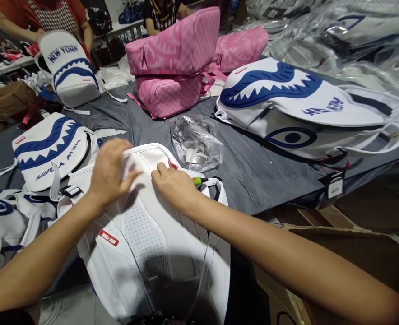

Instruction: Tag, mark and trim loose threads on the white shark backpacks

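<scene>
Grey tabletop (pixel 253 180), white backpack (pixel 148 234) lengthwise, rounded end outermost

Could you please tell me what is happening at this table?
Someone is working over a white backpack. The right hand rests on it near its top; the left hand, blurred, is by its upper edge, and I cannot tell whether it grips anything. A clear plastic bag lies just beyond. Across the table, a co-worker handles another white backpack marked NEW YORK.
</scene>
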A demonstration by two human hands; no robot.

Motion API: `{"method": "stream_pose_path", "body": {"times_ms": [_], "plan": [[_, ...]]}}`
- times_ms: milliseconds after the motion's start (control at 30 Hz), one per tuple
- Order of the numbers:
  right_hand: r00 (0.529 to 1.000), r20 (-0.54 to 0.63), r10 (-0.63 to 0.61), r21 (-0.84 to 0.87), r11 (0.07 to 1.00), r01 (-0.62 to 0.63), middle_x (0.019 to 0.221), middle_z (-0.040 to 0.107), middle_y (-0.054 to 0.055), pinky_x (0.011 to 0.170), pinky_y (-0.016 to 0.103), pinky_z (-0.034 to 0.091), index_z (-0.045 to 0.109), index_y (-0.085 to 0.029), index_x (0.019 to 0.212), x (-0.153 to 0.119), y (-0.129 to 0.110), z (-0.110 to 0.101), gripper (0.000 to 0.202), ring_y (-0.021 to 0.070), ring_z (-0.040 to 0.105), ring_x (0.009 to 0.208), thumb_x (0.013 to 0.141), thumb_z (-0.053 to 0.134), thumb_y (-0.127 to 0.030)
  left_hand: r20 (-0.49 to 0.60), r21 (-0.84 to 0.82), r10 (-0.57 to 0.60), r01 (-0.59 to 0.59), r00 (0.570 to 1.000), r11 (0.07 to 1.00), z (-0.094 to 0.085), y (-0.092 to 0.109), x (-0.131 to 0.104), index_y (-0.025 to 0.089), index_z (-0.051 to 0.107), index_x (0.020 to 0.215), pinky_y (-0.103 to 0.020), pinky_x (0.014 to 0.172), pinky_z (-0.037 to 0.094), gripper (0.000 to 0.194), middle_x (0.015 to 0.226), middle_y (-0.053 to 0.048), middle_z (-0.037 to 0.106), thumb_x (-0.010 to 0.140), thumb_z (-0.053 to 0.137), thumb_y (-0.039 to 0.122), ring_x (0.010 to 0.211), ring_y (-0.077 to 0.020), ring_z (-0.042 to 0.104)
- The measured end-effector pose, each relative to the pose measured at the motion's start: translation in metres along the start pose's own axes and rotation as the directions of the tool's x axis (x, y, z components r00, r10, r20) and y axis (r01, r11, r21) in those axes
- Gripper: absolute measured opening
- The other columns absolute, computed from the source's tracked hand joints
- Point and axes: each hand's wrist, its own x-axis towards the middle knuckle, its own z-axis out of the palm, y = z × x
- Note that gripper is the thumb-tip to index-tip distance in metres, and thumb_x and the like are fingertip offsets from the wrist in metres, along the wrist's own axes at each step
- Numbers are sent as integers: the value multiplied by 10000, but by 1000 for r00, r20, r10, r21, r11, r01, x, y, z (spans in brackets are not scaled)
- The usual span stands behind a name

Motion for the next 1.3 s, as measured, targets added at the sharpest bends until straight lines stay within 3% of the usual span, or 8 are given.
{"method": "stream_pose_path", "body": {"times_ms": [100,200,567,667,833,933,1067,1300], "plan": [[998,7,-68,-98,993,68,1045,604,175,586,324,450,590,-107,1081,5,6,6,362,278,651,918,958,257,-37,189,194,-389,355,901,915,0,-16,0,192,593,1168,-419,804,475,386,1043,-126,697,931,493,480,980,-302,644],[993,3,-117,-145,983,116,1027,608,173,602,330,417,593,-105,1076,10,12,9,402,279,618,930,968,211,-44,387,327,-533,429,752,842,-1,-18,-1,213,653,1011,-351,656,413,407,876,-92,718,956,386,516,855,-293,666],[950,-298,-96,41,993,113,1101,598,136,725,311,391,603,-141,1082,47,-10,-40,430,225,548,970,1020,178,-138,328,317,-598,512,731,799,-51,2,-4,217,664,1037,-366,695,414,457,869,-54,692,949,398,578,863,-266,624],[889,-449,92,306,950,56,1045,604,72,732,279,420,587,-161,1092,24,-10,-54,315,174,578,912,1027,285,-222,334,291,-556,478,761,829,-46,3,-13,198,635,1152,-433,776,442,405,1010,-110,692,929,477,497,970,-324,616],[711,-499,495,796,586,151,797,595,-28,639,248,467,552,-236,1101,-44,-8,-49,251,111,587,667,955,492,-432,194,7,-136,137,972,990,-20,39,-25,187,557,1278,-494,982,399,450,1307,-151,596,885,592,405,1205,-331,525],[668,-380,639,907,400,133,770,600,-34,581,248,473,523,-252,1082,-67,-17,-16,259,110,587,600,925,526,-459,311,-128,111,-74,944,989,-2,66,-22,179,600,1191,-489,1039,362,397,1275,-138,616,880,631,424,1227,-311,512],[561,-376,738,919,373,125,845,604,-10,629,270,511,478,-246,1088,-73,-30,33,280,120,620,655,926,498,-473,497,-22,102,-105,862,994,15,76,-7,141,638,1037,-477,1031,346,482,1086,-129,655,749,764,506,1077,-309,566],[789,-339,513,723,678,-130,846,646,59,822,405,488,602,-179,999,-108,-15,57,340,222,620,840,895,488,-482,635,-105,134,-87,760,991,18,73,6,188,673,860,-439,933,390,427,833,-53,671,662,824,535,897,-263,579]]}}
